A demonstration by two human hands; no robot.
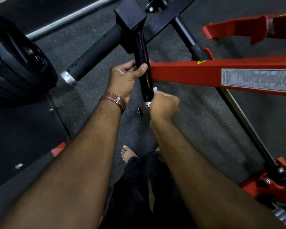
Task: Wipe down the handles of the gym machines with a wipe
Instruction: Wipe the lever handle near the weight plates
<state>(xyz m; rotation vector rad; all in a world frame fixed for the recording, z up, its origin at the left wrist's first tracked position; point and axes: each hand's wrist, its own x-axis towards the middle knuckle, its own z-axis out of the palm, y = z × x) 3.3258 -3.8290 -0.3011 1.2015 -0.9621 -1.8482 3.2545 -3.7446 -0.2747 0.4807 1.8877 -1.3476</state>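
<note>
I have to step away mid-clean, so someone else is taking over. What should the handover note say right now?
Left hand grips the glossy black cylindrical machine handle near its middle, steadying it.
Right hand holds the small white wipe against the handle's lower end, beside its silver end cap.
Done: cannot tell how much is wiped.
Left: the padded black foam handle with silver cap, untouched now.

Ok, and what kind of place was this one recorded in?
Almost certainly a gym. A stack of black weight plates sits on a steel bar, a red machine frame carries a warning label, and the floor is speckled rubber matting.
</note>
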